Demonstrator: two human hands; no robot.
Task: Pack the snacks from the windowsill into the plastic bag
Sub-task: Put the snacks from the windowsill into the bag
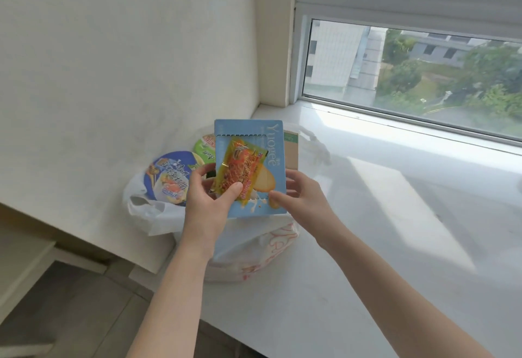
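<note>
I hold a light blue snack box (271, 143) upright above the white plastic bag (248, 244), which stands on the white windowsill (395, 216). My left hand (209, 199) pinches an orange snack packet (240, 171) flat against the box front with its thumb. My right hand (299, 194) grips the box at its lower right edge. Inside the bag, a blue-lidded noodle bowl (166, 177) and a green-lidded bowl (204, 146) show at the left. A brown carton (292, 148) peeks out behind the box.
The windowsill stretches right, sunlit, under a window (409, 75). A white wall (127, 61) meets the sill at the left. The sill's front edge drops to a tiled floor (79, 315) at lower left.
</note>
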